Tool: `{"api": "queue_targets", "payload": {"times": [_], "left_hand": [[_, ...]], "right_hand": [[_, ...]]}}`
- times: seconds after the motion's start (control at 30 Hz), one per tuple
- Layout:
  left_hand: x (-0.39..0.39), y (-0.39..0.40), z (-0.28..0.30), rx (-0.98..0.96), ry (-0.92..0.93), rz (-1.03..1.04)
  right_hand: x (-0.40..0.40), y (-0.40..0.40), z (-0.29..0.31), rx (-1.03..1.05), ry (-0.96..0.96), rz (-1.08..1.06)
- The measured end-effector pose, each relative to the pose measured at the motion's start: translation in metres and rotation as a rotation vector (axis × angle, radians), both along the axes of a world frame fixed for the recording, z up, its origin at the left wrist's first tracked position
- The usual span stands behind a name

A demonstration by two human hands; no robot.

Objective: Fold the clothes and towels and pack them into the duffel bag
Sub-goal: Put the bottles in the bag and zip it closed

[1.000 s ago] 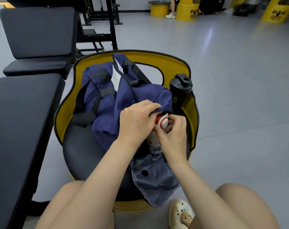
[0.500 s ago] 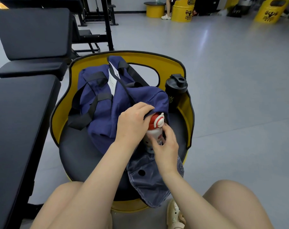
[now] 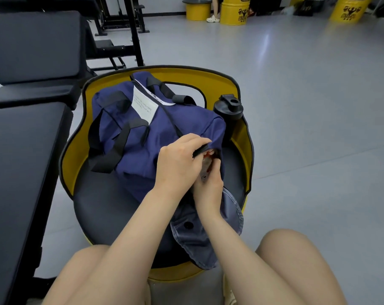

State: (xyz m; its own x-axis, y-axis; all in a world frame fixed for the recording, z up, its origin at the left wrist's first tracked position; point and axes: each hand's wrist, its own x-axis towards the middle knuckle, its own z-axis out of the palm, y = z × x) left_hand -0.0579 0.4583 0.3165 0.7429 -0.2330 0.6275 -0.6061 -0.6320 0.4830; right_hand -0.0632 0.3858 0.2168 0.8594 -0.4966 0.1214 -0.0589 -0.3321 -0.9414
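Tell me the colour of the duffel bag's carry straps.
Black webbing straps on the navy fabric duffel bag, clearest in the head view.

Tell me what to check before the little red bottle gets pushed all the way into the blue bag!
1. Left hand grips the pocket edge of the blue bag, holding it open: ok.
2. Right hand holds the red bottle: ok.
3. Bottle nearly inside: ok, only a sliver shows.
4. Bottle lid closed: cannot tell, hidden.
5. Grey flap out of the way: ok, it hangs below.
6. Black shaker clear of the hands: ok, it stands behind the bag.
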Motion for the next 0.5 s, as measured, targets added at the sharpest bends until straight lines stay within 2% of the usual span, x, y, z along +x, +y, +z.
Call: {"api": "queue_targets", "payload": {"times": [0.1,0.17,0.23,0.3,0.33,0.43,0.5], "left_hand": [[0.002,0.007,-0.011,0.102,0.001,-0.026],[0.003,0.012,-0.017,0.217,-0.003,-0.08],[0.004,0.018,-0.02,0.285,0.031,-0.113],[0.005,0.022,-0.02,0.323,0.048,-0.125],[0.006,0.023,-0.019,0.334,0.067,-0.132],[0.006,0.024,-0.016,0.366,0.104,-0.141],[0.006,0.024,-0.014,0.375,0.111,-0.131]], "right_hand": [[-0.007,-0.004,-0.001,-0.144,0.019,0.073],[-0.021,-0.011,-0.003,-0.313,-0.035,0.04],[-0.033,-0.02,-0.005,-0.575,-0.246,0.015],[-0.036,-0.03,-0.013,-0.915,-0.472,0.166],[-0.033,-0.034,-0.018,-1.074,-0.523,0.264],[-0.018,-0.043,-0.031,-1.409,-0.437,0.409],[-0.012,-0.046,-0.033,-1.52,-0.315,0.416]]}}
